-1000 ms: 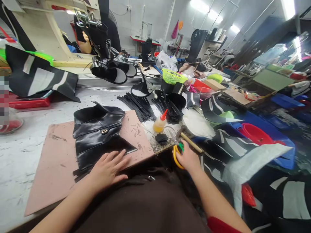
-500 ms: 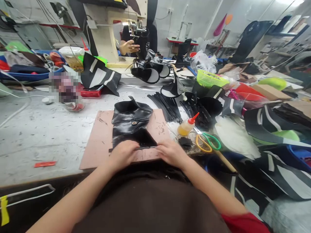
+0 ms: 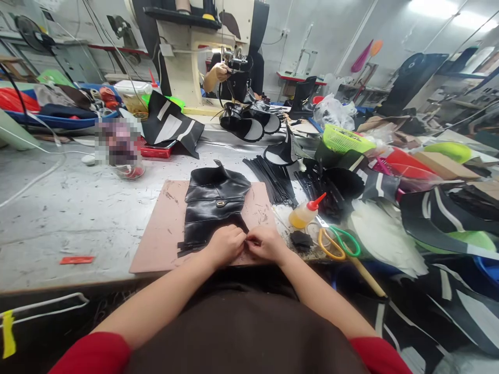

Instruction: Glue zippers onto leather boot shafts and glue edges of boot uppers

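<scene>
A black leather boot piece (image 3: 212, 205) with a small metal stud lies on a pink cutting board (image 3: 159, 234) at the table's near edge. My left hand (image 3: 226, 244) and my right hand (image 3: 265, 244) are side by side, fingers curled, pinching the near edge of the leather; their fingertips almost touch. Yellow and green scissors (image 3: 337, 243) lie on the table to the right of my right hand, beside a glue bottle (image 3: 304, 214) with a red nozzle and a small black scrap (image 3: 301, 240).
Black strips (image 3: 273, 179), heaps of black and white leather pieces (image 3: 440, 208) and a green basket (image 3: 343, 139) crowd the right side. A red box (image 3: 156, 151) and a sewing machine (image 3: 187, 57) stand at the back, where another person's hand (image 3: 222, 70) works. A wooden handle (image 3: 368, 278) overhangs the edge.
The scissors have left my right hand and lie on the table. Both hands came together on the leather's near edge, and the folded flap there is now under my fingers. The view swung left.
</scene>
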`<state>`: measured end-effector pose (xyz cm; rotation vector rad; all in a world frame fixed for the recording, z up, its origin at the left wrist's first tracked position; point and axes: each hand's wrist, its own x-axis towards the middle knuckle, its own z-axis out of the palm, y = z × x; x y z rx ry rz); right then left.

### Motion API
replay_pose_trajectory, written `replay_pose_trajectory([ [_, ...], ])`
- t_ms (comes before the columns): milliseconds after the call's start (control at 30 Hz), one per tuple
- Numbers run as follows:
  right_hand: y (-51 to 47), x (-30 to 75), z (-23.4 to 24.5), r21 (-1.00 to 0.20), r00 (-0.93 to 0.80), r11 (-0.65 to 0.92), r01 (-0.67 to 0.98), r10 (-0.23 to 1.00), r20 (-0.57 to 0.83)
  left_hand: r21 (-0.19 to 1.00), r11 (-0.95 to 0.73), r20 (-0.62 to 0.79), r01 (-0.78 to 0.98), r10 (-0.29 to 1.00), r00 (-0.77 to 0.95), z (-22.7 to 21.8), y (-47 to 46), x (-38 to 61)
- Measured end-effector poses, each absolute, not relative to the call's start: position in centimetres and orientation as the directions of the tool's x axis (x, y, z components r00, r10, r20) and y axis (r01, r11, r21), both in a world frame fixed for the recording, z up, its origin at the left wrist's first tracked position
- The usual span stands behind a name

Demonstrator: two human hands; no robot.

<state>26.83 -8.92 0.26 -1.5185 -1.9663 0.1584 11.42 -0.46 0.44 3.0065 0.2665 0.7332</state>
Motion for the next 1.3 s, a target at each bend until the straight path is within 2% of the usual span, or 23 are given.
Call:
replay_pose_trajectory([
  [100, -9.1, 26.8, 0.7, -0.653, -0.066, 0.274, 0.706, 0.944, 0.324, 0.11, -0.983, 0.525, 0.146, 0.182, 0.831, 0.3, -0.8, 11.0],
  [233, -9.3, 26.8, 1.2, -0.785, -0.073, 0.217, 0.58, 0.974, 0.215, 0.15, -0.981, 0.585, 0.12, 0.186, 0.79, 0.3, -1.1, 10.4],
  [333, -9.3, 26.5, 1.4, -0.784, -0.061, 0.191, 0.591, 0.979, 0.193, 0.164, -0.982, 0.609, 0.098, 0.179, 0.772, 0.3, -1.2, 10.3],
  [533, -9.2, 25.9, 1.7, -0.676, -0.081, 0.182, 0.714, 0.981, 0.178, 0.175, -0.982, 0.631, 0.07, 0.167, 0.757, 0.4, -1.1, 10.5],
  [800, -9.5, 26.1, 0.4, -0.807, 0.005, 0.188, 0.559, 0.973, 0.23, 0.182, -0.981, 0.622, 0.073, 0.172, 0.764, 0.4, -1.2, 10.5],
  [1100, -9.9, 25.8, 0.6, -0.792, -0.036, 0.244, 0.56, 0.962, 0.27, 0.179, -0.982, 0.615, 0.066, 0.164, 0.771, 0.5, -1.3, 10.4],
  [1200, -10.1, 25.6, 0.3, -0.866, 0.028, 0.216, 0.452, 0.966, 0.256, 0.18, -0.981, 0.616, 0.078, 0.174, 0.768, 0.6, -1.3, 10.4],
  [1300, -11.2, 26.2, 0.4, -0.98, 0.153, 0.102, 0.169, 0.98, 0.129, 0.181, -0.979, 0.608, 0.097, 0.189, 0.771, 0.7, -1.3, 10.5],
])
